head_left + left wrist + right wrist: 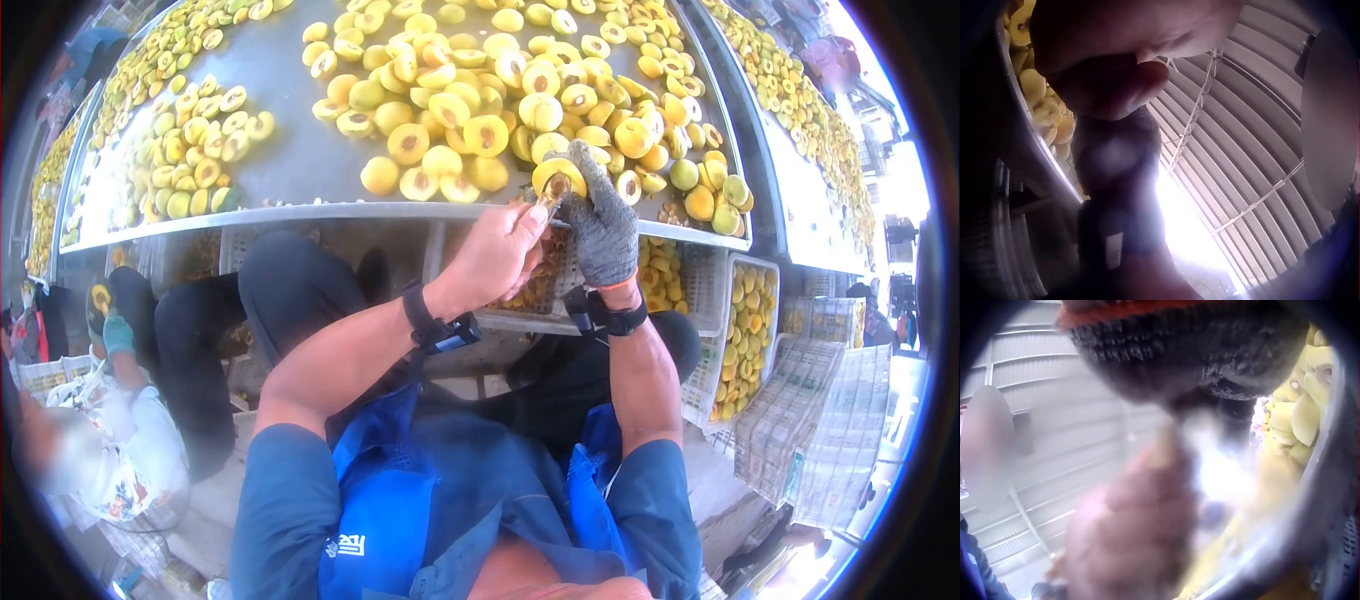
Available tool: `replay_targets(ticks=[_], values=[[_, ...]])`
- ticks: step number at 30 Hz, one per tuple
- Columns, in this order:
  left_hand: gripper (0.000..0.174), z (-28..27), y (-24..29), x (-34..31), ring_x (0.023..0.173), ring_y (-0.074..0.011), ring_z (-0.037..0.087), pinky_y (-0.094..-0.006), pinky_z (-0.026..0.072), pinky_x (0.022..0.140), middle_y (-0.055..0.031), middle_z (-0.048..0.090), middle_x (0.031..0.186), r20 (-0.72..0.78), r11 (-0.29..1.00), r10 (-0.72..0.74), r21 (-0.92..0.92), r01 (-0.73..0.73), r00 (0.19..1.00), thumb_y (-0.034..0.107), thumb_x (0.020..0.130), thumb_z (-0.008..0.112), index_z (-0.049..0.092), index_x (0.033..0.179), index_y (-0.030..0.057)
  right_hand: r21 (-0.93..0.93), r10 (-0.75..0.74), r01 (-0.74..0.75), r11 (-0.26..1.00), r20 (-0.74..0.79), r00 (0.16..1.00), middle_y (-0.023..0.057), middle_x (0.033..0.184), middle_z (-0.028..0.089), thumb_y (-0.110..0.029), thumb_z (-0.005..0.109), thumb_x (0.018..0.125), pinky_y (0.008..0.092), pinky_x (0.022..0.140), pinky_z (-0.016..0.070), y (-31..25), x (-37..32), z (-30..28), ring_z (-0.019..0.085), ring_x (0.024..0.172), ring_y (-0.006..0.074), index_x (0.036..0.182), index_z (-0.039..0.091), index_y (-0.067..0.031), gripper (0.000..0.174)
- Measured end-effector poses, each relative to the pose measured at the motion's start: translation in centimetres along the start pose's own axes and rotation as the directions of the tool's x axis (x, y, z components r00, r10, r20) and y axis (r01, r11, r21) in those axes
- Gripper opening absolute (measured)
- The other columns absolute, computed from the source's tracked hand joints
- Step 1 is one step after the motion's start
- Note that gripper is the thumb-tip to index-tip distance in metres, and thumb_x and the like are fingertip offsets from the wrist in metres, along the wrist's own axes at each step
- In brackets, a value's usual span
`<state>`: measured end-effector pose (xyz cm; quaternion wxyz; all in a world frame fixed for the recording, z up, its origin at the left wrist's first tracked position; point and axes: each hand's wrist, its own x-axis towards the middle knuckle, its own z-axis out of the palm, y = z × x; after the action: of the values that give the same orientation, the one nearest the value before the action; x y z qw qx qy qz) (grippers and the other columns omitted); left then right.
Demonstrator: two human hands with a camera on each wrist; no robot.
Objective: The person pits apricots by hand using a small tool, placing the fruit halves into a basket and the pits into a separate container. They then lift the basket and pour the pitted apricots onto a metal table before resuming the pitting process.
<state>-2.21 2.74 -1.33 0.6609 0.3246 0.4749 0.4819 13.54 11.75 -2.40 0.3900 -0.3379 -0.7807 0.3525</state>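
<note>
In the head view, my right hand (pixel 605 225), in a grey knitted glove, grips a yellow apricot half (pixel 552 172) over the near edge of the metal table (pixel 290 212). Its brown hollow faces me. My bare left hand (pixel 490 255) meets it from the left with curled fingers, pinching a small slender tool (pixel 547 201) whose tip is at the hollow; most of the tool is hidden by the fingers. A heap of apricot halves (pixel 440 100) lies just beyond. Both wrist views show the two hands close together, blurred, with the fruit hidden.
Below the table edge stand plastic crates, one holding apricot halves (pixel 745 340). Stacked pale crates (pixel 800 420) are at the right. Another person (pixel 120 430) sits at the left, wearing a teal glove. More fruit-covered tables (pixel 800 130) flank this one.
</note>
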Motion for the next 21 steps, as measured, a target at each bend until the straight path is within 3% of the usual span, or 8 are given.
replay_targets(ticks=[4, 7, 11, 16, 21], values=[[0.039, 0.3, 0.4, -0.6, 0.042, -0.0084, 0.038, -0.0261, 0.0325, 0.037, -0.0003, 0.044, 0.062, 0.010, 0.996, -0.018, 0.082, 0.017, 1.000, 0.036, 0.111, 0.041, 0.052, 0.094, 0.0019, 0.005, 0.065, -0.066, 0.998, 0.097, 0.993, 0.0157, 0.133, 0.067, -0.007, 0.064, 0.096, 0.0342, 0.100, 0.0498, 0.3, 0.4, -1.2, 0.064, 0.118, 0.0226, 0.143, 0.055, -0.0026, 0.048], [0.039, 0.5, 0.3, -0.7, 0.043, -0.0086, 0.038, -0.0264, 0.0327, 0.037, -0.0002, 0.044, 0.062, 0.020, 0.997, -0.068, 0.031, 0.067, 0.997, 0.036, 0.110, 0.041, 0.052, 0.095, 0.0018, 0.039, 0.140, -0.147, 0.988, 0.145, 0.979, 0.0143, 0.128, 0.069, -0.004, 0.066, 0.093, 0.0320, 0.096, 0.0520, 0.1, 0.7, -1.7, 0.066, 0.114, 0.0180, 0.140, 0.058, -0.0015, 0.048], [0.038, 0.9, 0.4, -1.0, 0.044, -0.0087, 0.037, -0.0266, 0.0332, 0.038, -0.0006, 0.044, 0.065, 0.059, 0.985, -0.144, -0.092, 0.149, 0.988, 0.038, 0.110, 0.042, 0.052, 0.098, 0.0031, 0.128, 0.134, -0.145, 0.981, 0.085, 0.987, 0.0147, 0.124, 0.071, -0.004, 0.068, 0.091, 0.0317, 0.095, 0.0525, 1.3, 0.4, -1.8, 0.067, 0.110, 0.0184, 0.137, 0.061, -0.0017, 0.047], [0.039, 0.8, 1.0, -1.2, 0.044, -0.0084, 0.036, -0.0263, 0.0333, 0.038, -0.0011, 0.044, 0.067, 0.121, 0.927, -0.213, -0.288, 0.239, 0.970, 0.041, 0.109, 0.043, 0.052, 0.099, 0.0044, 0.037, 0.081, -0.082, 0.996, 0.017, 0.997, 0.0152, 0.118, 0.074, -0.009, 0.068, 0.093, 0.0315, 0.091, 0.0538, -0.3, -0.4, -1.7, 0.069, 0.103, 0.0174, 0.138, 0.061, -0.0035, 0.045], [0.039, 1.1, 0.2, -1.2, 0.044, -0.0088, 0.037, -0.0268, 0.0331, 0.037, -0.0003, 0.043, 0.065, 0.104, 0.986, -0.156, -0.037, 0.161, 0.982, 0.040, 0.110, 0.043, 0.052, 0.098, 0.0035, 0.051, 0.121, -0.126, 0.991, 0.100, 0.988, 0.0153, 0.113, 0.074, -0.014, 0.069, 0.095, 0.0310, 0.086, 0.0543, -0.9, -1.0, -2.9, 0.069, 0.096, 0.0159, 0.138, 0.061, -0.0046, 0.045]])
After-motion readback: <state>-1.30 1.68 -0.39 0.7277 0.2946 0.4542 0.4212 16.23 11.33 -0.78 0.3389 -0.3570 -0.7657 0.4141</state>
